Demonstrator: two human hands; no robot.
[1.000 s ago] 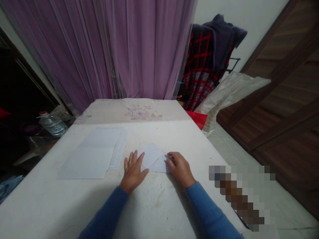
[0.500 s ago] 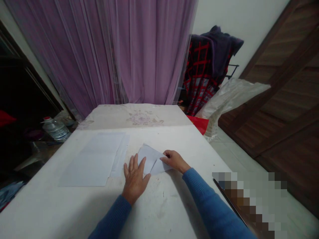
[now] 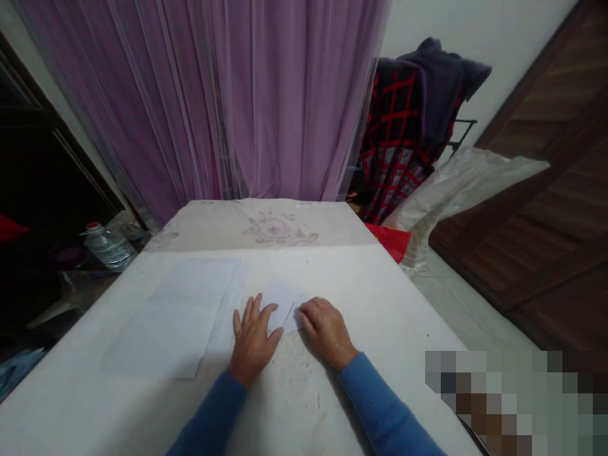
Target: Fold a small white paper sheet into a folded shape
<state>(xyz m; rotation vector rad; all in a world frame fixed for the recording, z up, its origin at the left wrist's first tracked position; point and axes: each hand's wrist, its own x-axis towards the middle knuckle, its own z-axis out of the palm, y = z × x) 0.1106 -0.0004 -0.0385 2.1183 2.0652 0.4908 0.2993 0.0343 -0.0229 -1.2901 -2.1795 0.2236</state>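
Observation:
A small folded sheet of white paper [image 3: 285,304] lies on the white table [image 3: 361,297] right in front of me. My left hand [image 3: 251,339] lies flat with fingers spread, pressing on the paper's left edge. My right hand [image 3: 323,329] is curled over the paper's right side, its fingertips pushing down on a flap beside a raised crease. Much of the paper is hidden under both hands. Blue sleeves cover both my arms.
A stack of flat white sheets [image 3: 175,313] lies to the left of my hands. A flowered cloth [image 3: 270,221] covers the table's far end before a purple curtain [image 3: 228,95]. A water bottle [image 3: 107,244] stands at the left, a clothes-draped rack [image 3: 413,120] at the right.
My right hand has brought the lifted paper flap down and now presses it flat. My left hand has stayed in place on the paper's left edge.

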